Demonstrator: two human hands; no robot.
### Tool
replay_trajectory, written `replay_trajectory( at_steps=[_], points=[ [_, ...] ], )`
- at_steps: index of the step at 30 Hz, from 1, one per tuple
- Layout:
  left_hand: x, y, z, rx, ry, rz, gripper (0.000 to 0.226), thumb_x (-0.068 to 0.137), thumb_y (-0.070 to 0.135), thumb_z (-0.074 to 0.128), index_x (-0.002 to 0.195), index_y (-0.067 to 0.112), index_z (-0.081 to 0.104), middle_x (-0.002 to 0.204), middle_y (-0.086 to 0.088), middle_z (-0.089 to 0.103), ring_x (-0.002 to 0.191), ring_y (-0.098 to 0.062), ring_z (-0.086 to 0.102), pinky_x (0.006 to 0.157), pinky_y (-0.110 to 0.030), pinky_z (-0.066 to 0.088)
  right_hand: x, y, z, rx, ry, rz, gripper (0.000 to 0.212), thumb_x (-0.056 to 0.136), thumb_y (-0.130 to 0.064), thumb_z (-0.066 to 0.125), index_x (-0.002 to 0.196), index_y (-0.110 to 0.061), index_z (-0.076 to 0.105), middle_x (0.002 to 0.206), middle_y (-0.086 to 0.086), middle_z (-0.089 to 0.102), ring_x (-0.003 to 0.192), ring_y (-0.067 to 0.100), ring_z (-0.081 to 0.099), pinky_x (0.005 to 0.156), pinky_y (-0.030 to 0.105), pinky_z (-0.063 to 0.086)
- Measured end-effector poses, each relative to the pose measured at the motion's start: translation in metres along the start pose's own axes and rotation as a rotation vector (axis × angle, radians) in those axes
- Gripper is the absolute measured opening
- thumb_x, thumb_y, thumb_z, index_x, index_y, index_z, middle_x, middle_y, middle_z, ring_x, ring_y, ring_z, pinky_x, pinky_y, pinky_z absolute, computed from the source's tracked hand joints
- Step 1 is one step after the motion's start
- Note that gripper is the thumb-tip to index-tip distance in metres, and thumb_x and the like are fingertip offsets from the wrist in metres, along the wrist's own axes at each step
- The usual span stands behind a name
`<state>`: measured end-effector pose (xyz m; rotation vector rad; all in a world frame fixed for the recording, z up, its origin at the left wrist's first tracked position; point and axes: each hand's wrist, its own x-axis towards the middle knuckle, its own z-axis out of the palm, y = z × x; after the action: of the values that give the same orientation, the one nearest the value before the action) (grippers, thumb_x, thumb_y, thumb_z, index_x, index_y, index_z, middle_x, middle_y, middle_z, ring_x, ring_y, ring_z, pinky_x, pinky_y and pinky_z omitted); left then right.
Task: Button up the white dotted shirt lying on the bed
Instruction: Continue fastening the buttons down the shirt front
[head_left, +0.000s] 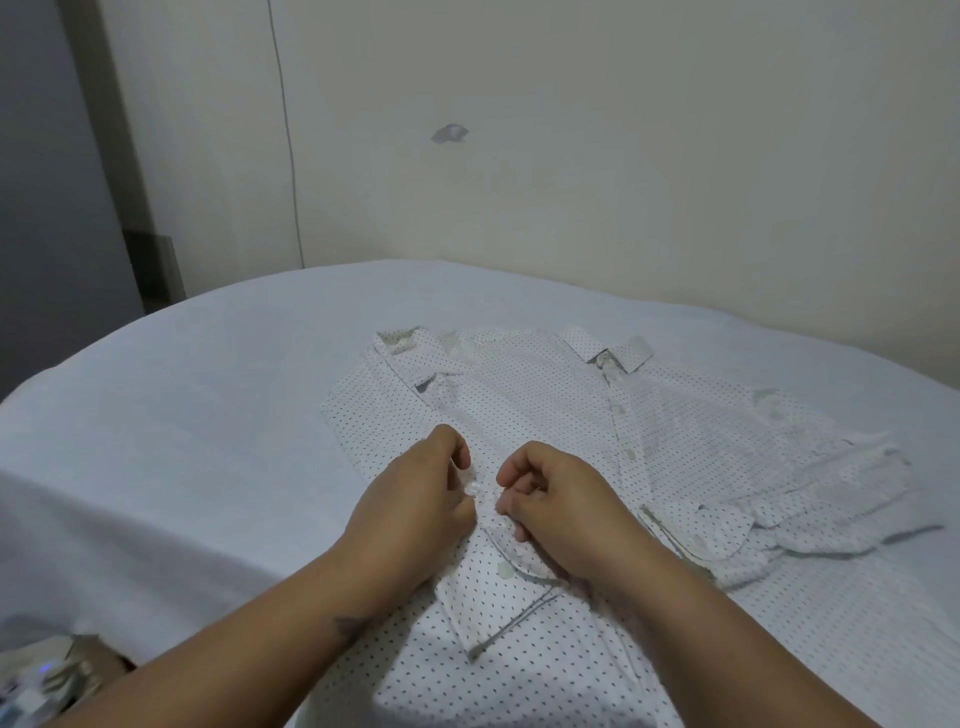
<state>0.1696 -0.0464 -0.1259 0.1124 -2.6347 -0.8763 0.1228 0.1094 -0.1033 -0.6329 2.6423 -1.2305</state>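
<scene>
Shirt (545, 415) lay flat on the bed (182, 415), collar toward the far edge by the wall, hem toward the person at the near edge. Its button line ran roughly far-to-near, w/ a slant. Both hands met on the lower part of the front, abt. the middle of the bed. Left hand (421, 499) pinched cloth beside a small clear button (474, 487); right hand (558, 506) had fingers curled on the opposite edge, just beside it. Button sat between the two hands, about equally near to both. Judging from this, the next move would be pushing that button through its hole. Another button (505, 570) showed lower, nearer the hem. A sleeve (810, 499) lay folded toward the bed's right side, not in the way.
</scene>
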Motion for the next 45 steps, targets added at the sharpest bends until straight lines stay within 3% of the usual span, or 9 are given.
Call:
replay_trajectory(
  at_steps=[5,9,13,16,18,20,25,36,45],
  points=[
    [-0.001,0.003,-0.001,0.177,-0.03,0.048,0.017,0.089,0.036,0.058,0.105,0.033,0.061,0.098,0.011,0.045,0.076,-0.009,0.055,0.063,-0.025,0.049,-0.02,0.003,-0.014,-0.036,-0.026,-0.05,0.018,0.089,-0.013,0.06,0.088,-0.032,0.058,0.069,-0.02,0.066,0.061,-0.002,0.058,0.069,0.03,0.055],
    [-0.001,0.007,-0.004,0.191,-0.047,0.066,0.019,0.092,0.036,0.056,0.109,0.031,0.062,0.104,0.01,0.05,0.085,-0.011,0.058,0.071,-0.029,0.052,-0.036,0.001,-0.022,-0.099,-0.088,-0.1,0.011,0.082,-0.03,0.071,0.086,-0.032,0.06,0.082,-0.012,0.067,0.066,-0.004,0.057,0.063,0.018,0.051],
    [-0.009,0.013,-0.009,0.213,-0.028,0.115,0.007,0.092,0.039,0.056,0.095,0.033,0.056,0.095,0.014,0.052,0.075,-0.005,0.051,0.063,-0.022,0.042,-0.049,0.001,-0.026,-0.244,-0.129,-0.113,0.029,0.071,-0.049,0.078,0.089,-0.036,0.06,0.09,-0.017,0.063,0.072,-0.02,0.051,0.06,0.011,0.038],
    [-0.017,0.018,-0.012,0.178,-0.075,0.128,0.006,0.089,0.037,0.06,0.085,0.037,0.055,0.089,0.015,0.054,0.073,-0.002,0.05,0.064,-0.02,0.041,-0.051,0.001,-0.024,-0.305,-0.095,-0.128,0.015,0.08,-0.042,0.073,0.088,-0.037,0.063,0.086,-0.018,0.063,0.067,-0.02,0.051,0.053,0.007,0.038],
    [-0.023,0.021,-0.015,0.157,-0.106,0.126,0.007,0.087,0.035,0.062,0.082,0.037,0.058,0.086,0.015,0.058,0.073,0.0,0.054,0.065,-0.018,0.044,-0.051,-0.001,-0.023,-0.314,-0.049,-0.122,0.005,0.087,-0.039,0.066,0.083,-0.036,0.064,0.081,-0.014,0.065,0.065,-0.007,0.058,0.05,0.009,0.041],
    [-0.029,0.023,-0.017,0.131,-0.135,0.114,0.007,0.085,0.035,0.064,0.078,0.034,0.062,0.079,0.016,0.062,0.071,0.003,0.057,0.062,-0.015,0.045,-0.051,-0.002,-0.021,-0.334,-0.021,-0.11,0.012,0.092,-0.034,0.061,0.08,-0.034,0.064,0.077,-0.011,0.066,0.062,0.0,0.06,0.048,0.01,0.043],
    [-0.039,0.028,-0.016,0.104,-0.18,0.104,0.01,0.081,0.04,0.066,0.073,0.034,0.064,0.072,0.016,0.064,0.067,0.003,0.059,0.058,-0.013,0.045,-0.052,-0.001,-0.02,-0.291,-0.012,-0.081,0.019,0.094,-0.029,0.058,0.075,-0.03,0.063,0.074,-0.005,0.068,0.042,-0.006,0.047,0.04,0.007,0.036],
    [-0.04,0.029,-0.012,0.109,-0.246,0.09,0.007,0.08,0.036,0.071,0.085,0.032,0.068,0.082,0.014,0.062,0.073,0.002,0.057,0.064,-0.016,0.045,-0.05,0.003,-0.019,-0.177,-0.042,-0.024,0.015,0.093,-0.028,0.057,0.081,-0.025,0.067,0.059,-0.012,0.055,0.039,-0.004,0.042,0.04,0.009,0.035],
    [-0.046,0.029,-0.008,0.036,-0.089,0.044,0.01,0.081,0.038,0.067,0.076,0.036,0.059,0.068,0.018,0.066,0.064,0.004,0.059,0.056,-0.016,0.041,-0.049,-0.005,-0.022,-0.08,-0.083,-0.033,0.016,0.093,-0.032,0.06,0.078,-0.029,0.067,0.057,-0.012,0.054,0.043,-0.004,0.045,0.043,0.008,0.037]
  ],
)
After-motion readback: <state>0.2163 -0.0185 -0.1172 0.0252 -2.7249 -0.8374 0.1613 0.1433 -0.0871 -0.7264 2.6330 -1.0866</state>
